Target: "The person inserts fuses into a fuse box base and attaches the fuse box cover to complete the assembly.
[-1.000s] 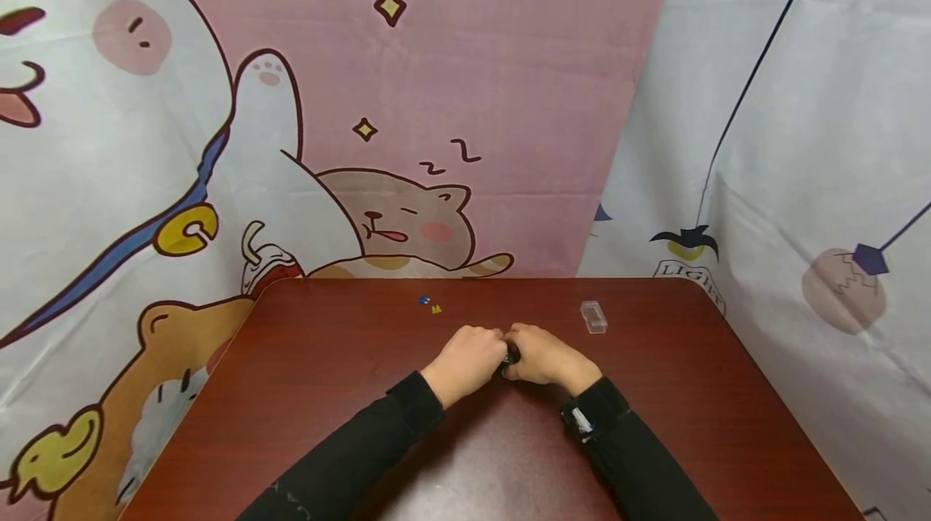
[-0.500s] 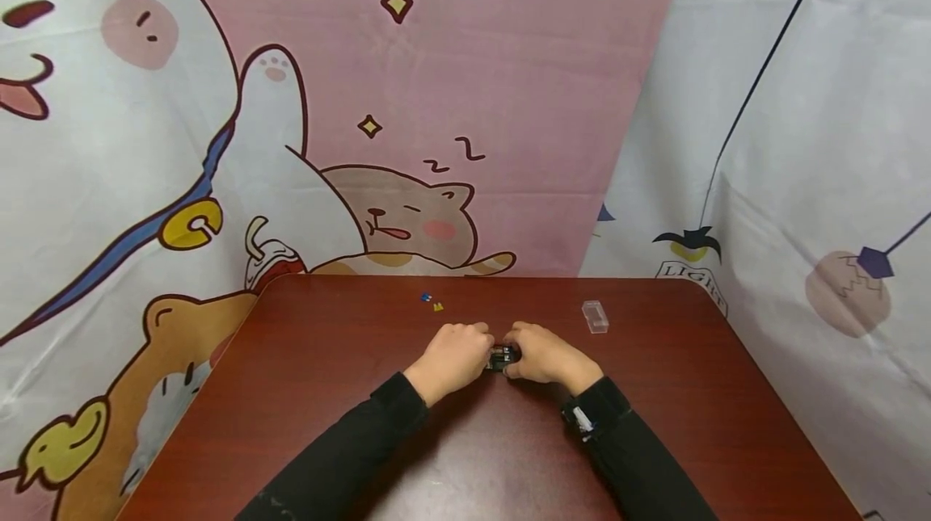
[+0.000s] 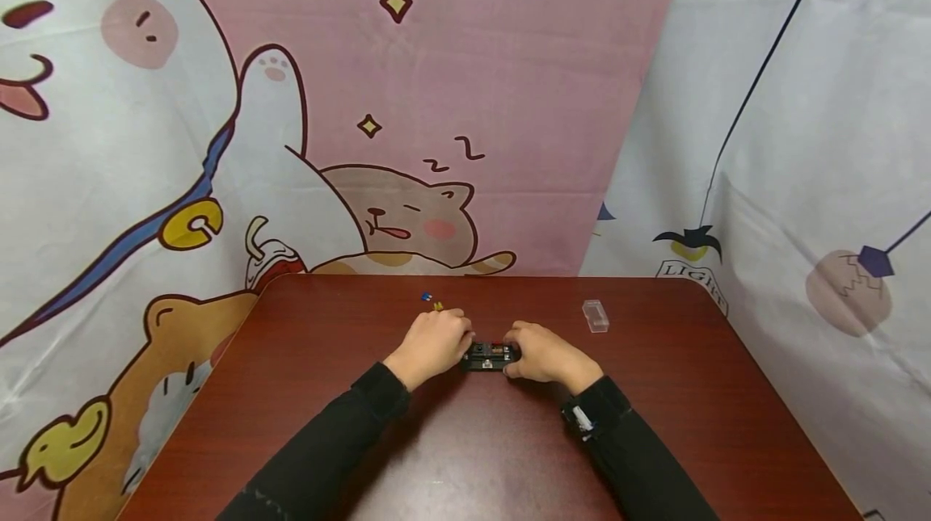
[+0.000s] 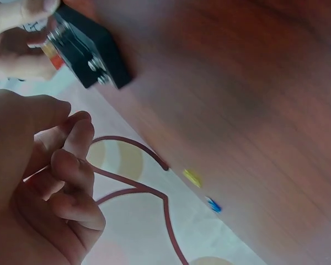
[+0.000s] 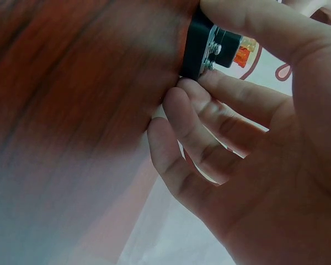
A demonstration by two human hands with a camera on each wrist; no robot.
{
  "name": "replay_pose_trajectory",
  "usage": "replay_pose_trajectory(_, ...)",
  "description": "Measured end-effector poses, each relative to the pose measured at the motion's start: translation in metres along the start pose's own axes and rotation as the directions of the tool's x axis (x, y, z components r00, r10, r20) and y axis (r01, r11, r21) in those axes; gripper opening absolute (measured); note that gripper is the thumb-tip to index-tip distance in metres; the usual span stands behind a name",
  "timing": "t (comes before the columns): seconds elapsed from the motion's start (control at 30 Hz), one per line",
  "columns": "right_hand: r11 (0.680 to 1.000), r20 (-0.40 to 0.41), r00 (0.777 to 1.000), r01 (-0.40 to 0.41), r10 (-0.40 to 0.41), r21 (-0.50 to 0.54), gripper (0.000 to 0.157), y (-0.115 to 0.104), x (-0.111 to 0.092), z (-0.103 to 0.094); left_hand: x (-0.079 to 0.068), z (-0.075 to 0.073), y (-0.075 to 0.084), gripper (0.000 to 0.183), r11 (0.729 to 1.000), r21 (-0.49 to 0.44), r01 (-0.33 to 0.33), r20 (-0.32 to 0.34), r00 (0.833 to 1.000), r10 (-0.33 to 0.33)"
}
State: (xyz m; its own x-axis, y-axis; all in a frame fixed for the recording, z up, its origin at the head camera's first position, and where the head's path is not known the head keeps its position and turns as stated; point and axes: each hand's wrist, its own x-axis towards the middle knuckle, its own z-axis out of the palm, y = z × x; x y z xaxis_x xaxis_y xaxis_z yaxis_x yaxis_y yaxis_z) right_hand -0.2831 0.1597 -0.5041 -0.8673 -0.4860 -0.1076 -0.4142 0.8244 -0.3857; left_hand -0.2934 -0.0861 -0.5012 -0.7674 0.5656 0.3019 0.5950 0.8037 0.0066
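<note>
A black fuse block (image 3: 486, 361) with metal screw terminals sits on the table between both hands. My right hand (image 3: 549, 355) grips its right end, thumb on one side and fingers on the other. An orange blade fuse (image 5: 241, 57) and a yellow blade fuse (image 5: 247, 43) show in the block in the right wrist view. My left hand (image 3: 431, 346) is by the block's left end; in the left wrist view a gap separates the two. Its fingers (image 4: 77, 138) are loosely curled, with nothing visible between them. Past it lie a yellow fuse (image 4: 192, 178) and a blue fuse (image 4: 213, 205).
A small clear plastic cover (image 3: 596, 316) lies toward the back right of the brown table (image 3: 349, 319). Behind the table's far edge hangs a cartoon-printed cloth (image 3: 538, 101).
My left hand has moved left, off the fuse block and toward the loose fuses, uncovering the block. The right hand stays at the block's right end.
</note>
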Motion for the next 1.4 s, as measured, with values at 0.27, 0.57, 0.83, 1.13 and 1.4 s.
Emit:
replay_pose_trajectory(0.27,1.000,0.005,1.000,-0.010,0.010,0.001,0.048,0.000,0.001,-0.002,0.006,-0.003,-0.031,0.012,0.996,-0.030,0.086,0.002,0.996,-0.086)
replay_pose_trajectory(0.57,1.000,0.013,1.000,-0.006,0.006,0.005,0.047,-0.001,0.000,-0.003,0.011,-0.004,-0.062,0.009,0.980,-0.048,0.191,0.032,0.981,-0.190)
replay_pose_trajectory(0.83,1.000,0.010,1.000,-0.007,0.007,0.005,0.047,0.000,0.000,-0.001,0.018,-0.007,-0.078,0.010,0.968,-0.059,0.246,0.069,0.968,-0.242)
replay_pose_trajectory(1.13,1.000,0.002,1.000,-0.007,0.007,0.001,0.046,0.000,0.000,0.000,0.025,-0.002,-0.084,0.009,0.971,-0.058,0.231,0.129,0.966,-0.223)
replay_pose_trajectory(1.4,1.000,-0.003,1.000,-0.008,0.008,0.011,0.049,0.001,-0.001,0.001,0.029,0.012,-0.084,0.005,0.972,-0.071,0.225,0.185,0.960,-0.209)
